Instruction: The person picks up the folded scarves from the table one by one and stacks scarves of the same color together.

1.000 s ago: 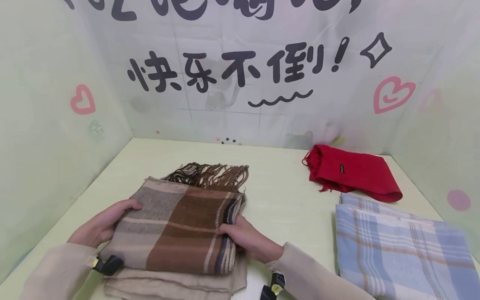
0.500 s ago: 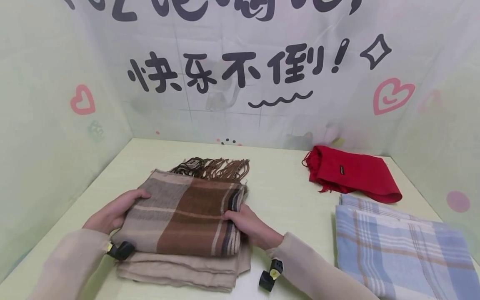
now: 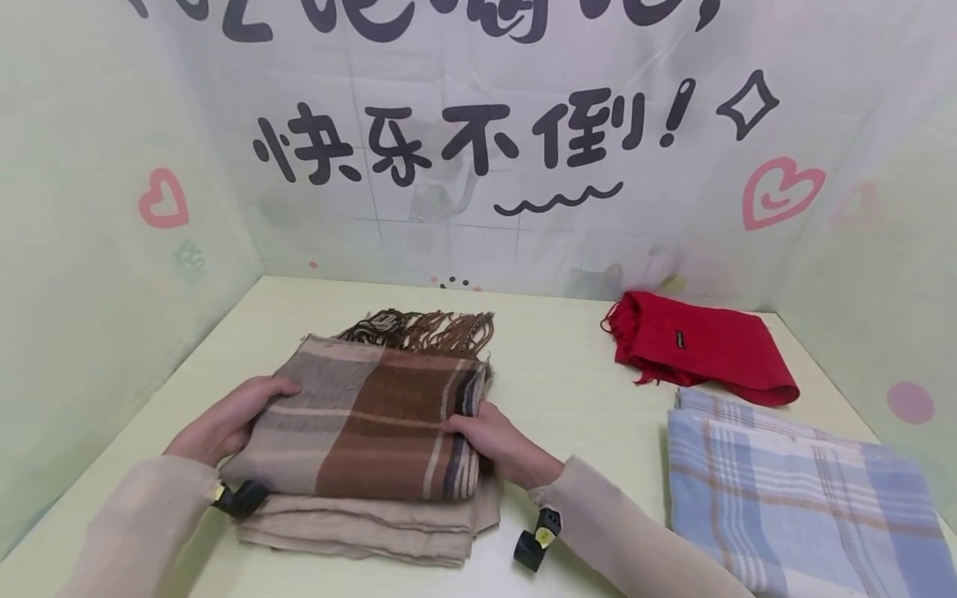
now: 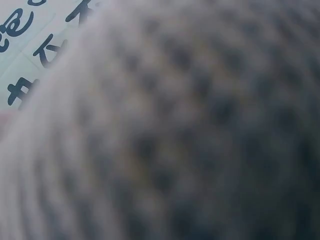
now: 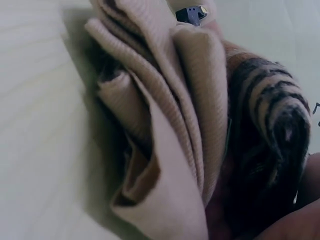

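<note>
A folded brown-and-grey plaid scarf [image 3: 374, 419] with dark and brown fringe [image 3: 419, 328] at its far side lies over a folded beige cloth [image 3: 374, 531]. My left hand [image 3: 232, 419] grips the scarf's left edge, thumb on top and the other fingers mostly hidden. At the opposite edge my right hand [image 3: 504, 444] pinches the layered folds, its thumb on top. In the right wrist view, beige folds [image 5: 170, 110] stand beside the plaid scarf's striped edge [image 5: 275, 100], and part of the right hand [image 5: 295, 222] shows low. Blurred fabric [image 4: 175, 125] fills most of the left wrist view.
A folded red scarf [image 3: 706, 345] lies at the back right of the pale table [image 3: 576, 374]. In front of it is a folded blue-and-white plaid cloth [image 3: 800, 498]. Printed fabric walls [image 3: 449, 241] enclose the back and both sides.
Both hands have moved the plaid scarf and the beige cloth farther back and slightly right, mostly in the first half second. The red scarf and blue cloth stay put.
</note>
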A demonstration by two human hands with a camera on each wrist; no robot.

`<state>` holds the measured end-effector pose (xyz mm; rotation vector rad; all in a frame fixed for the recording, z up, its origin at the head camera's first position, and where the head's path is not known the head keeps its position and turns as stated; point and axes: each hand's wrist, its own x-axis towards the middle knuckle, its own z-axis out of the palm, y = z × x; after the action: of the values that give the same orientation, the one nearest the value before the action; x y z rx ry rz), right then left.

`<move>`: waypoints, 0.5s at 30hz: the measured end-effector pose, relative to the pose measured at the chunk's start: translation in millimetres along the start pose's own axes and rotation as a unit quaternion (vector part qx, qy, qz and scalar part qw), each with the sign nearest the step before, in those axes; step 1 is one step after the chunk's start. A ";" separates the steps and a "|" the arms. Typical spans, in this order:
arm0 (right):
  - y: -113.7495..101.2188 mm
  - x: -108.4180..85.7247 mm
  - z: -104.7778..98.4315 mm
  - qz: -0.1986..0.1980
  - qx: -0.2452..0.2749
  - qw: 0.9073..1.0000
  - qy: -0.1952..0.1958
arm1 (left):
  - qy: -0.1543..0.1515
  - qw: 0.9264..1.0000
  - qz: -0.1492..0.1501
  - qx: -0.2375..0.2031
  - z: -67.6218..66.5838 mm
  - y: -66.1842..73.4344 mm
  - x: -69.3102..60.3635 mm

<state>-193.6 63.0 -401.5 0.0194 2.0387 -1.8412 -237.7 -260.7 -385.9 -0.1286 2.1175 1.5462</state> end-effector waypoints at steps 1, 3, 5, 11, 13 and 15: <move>0.3 -0.4 -0.6 -0.001 -0.003 1.000 -0.004 | -0.002 1.000 -0.001 0.005 -0.7 -0.4 -0.9; 1.2 -1.4 -1.7 -0.004 -0.005 1.000 -0.014 | -0.006 1.000 -0.003 0.015 -2.1 -1.4 -2.7; 2.4 -2.1 -2.7 -0.007 -0.006 1.000 -0.025 | -0.015 1.000 -0.002 0.021 -2.7 -2.3 -3.8; 4.4 -1.9 -5.3 -0.009 -0.021 0.999 -0.046 | -0.028 0.999 0.012 0.035 -1.9 -4.9 -4.5; 4.3 -0.9 -5.5 -0.011 -0.036 0.998 -0.040 | -0.026 0.999 0.016 0.041 -1.7 -4.7 -4.1; 4.4 0.7 -5.4 -0.014 -0.049 0.998 -0.028 | -0.024 0.998 0.019 0.048 -1.7 -4.2 -3.2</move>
<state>-194.6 68.7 -405.6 -0.0880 2.0974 -1.7350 -234.0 -264.4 -387.7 -0.0178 2.1625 1.4502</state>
